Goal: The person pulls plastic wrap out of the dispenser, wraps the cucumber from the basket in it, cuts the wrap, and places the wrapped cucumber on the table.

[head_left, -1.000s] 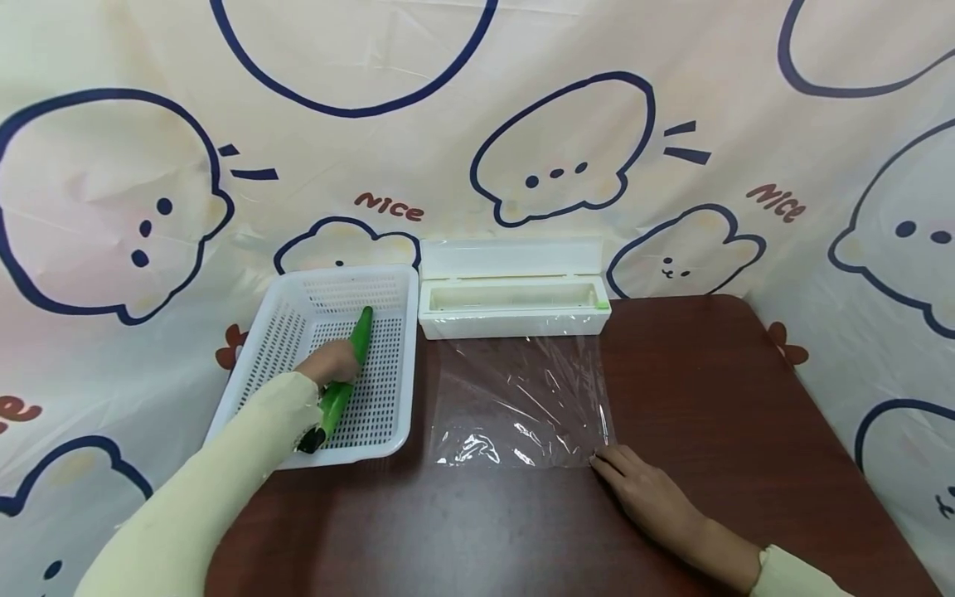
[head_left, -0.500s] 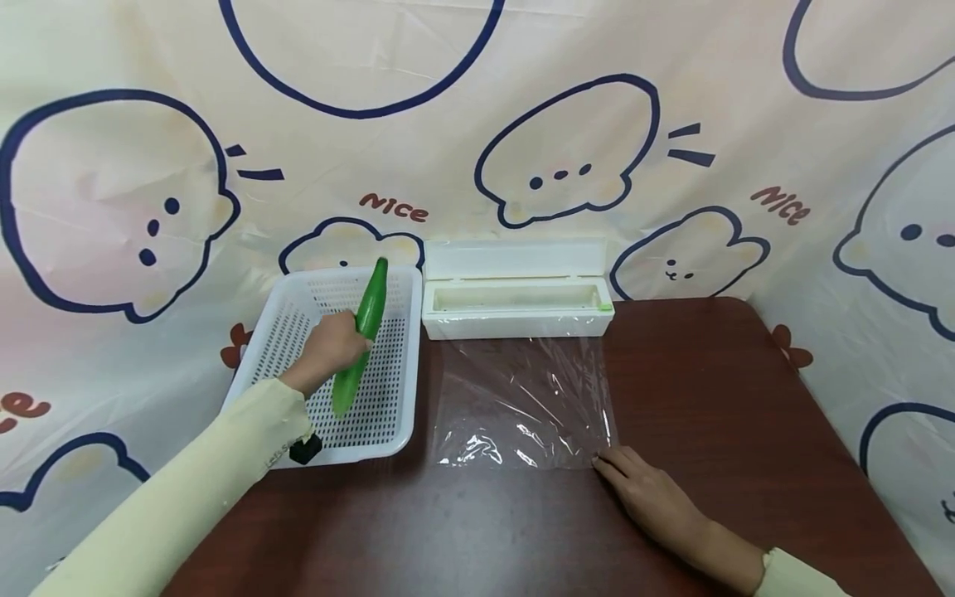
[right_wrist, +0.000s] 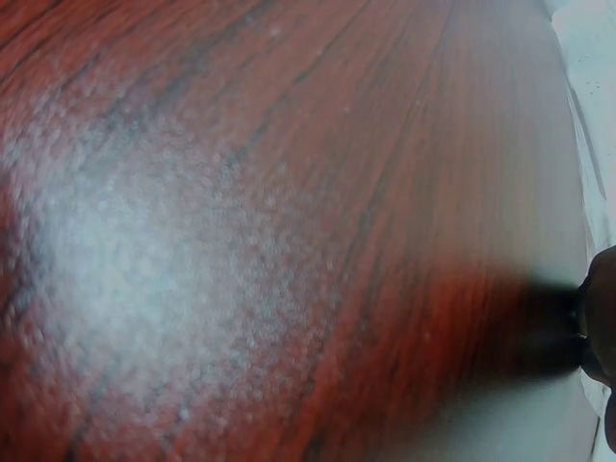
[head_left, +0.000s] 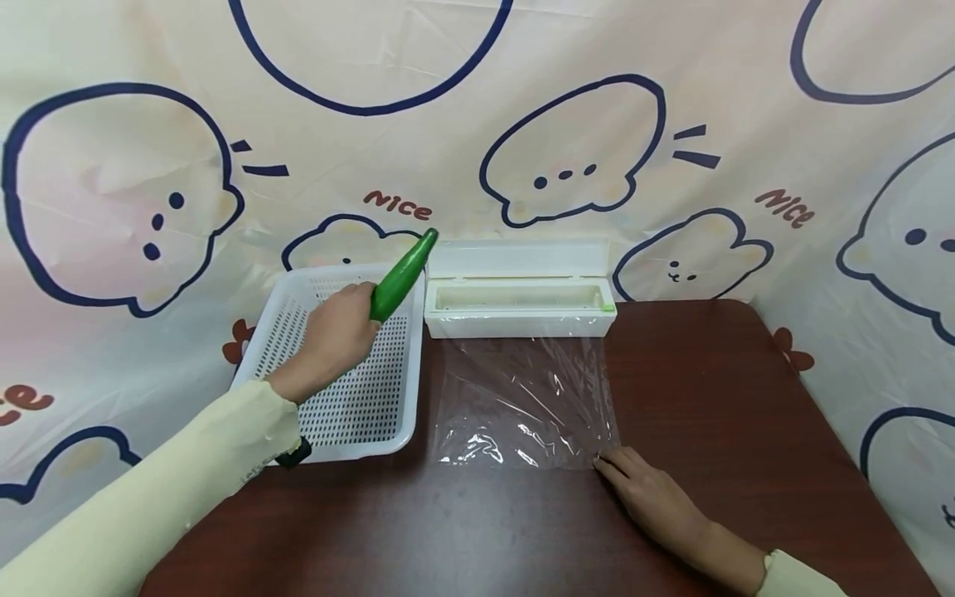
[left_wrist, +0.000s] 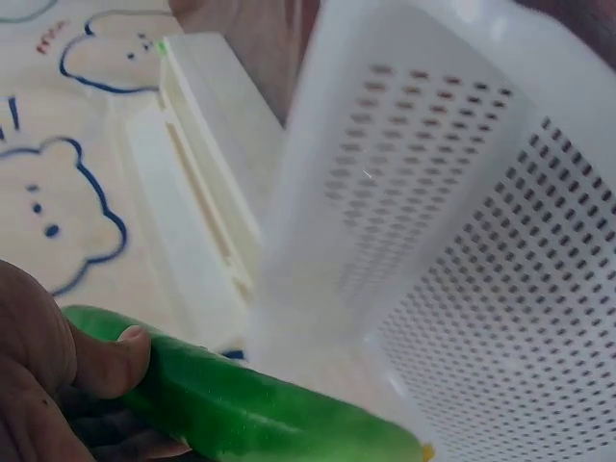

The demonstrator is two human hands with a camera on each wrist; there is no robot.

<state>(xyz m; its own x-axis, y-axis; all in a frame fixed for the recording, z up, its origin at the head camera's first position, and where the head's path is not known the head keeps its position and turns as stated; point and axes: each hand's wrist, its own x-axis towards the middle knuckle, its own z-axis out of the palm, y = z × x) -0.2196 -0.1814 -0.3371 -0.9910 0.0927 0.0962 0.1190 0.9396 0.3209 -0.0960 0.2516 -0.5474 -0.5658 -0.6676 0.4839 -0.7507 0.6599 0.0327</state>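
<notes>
In the head view my left hand (head_left: 339,332) grips a long green cucumber (head_left: 403,278) by its lower part, above the white perforated basket (head_left: 406,414). The left wrist view shows the thumb lying across the cucumber (left_wrist: 269,409), beside the basket wall (left_wrist: 318,241). My right hand (head_left: 656,497) rests low on the table and pinches the near right corner of a sheet of clear plastic wrap (head_left: 515,398). The sheet stretches from the front of a white wrap dispenser box (head_left: 515,326). Only dark fingertips (right_wrist: 602,318) show at the edge of the right wrist view.
The dispenser's lid (head_left: 518,259) stands raised at the back against the patterned cloth wall (head_left: 567,50). Basket and dispenser stand side by side on the dark brown wooden table (head_left: 448,539). Cloth also closes off the right side.
My left hand has lifted the cucumber out of the basket, up and to the right, tilting its tip toward the dispenser. The right hand has stayed at the wrap's corner.
</notes>
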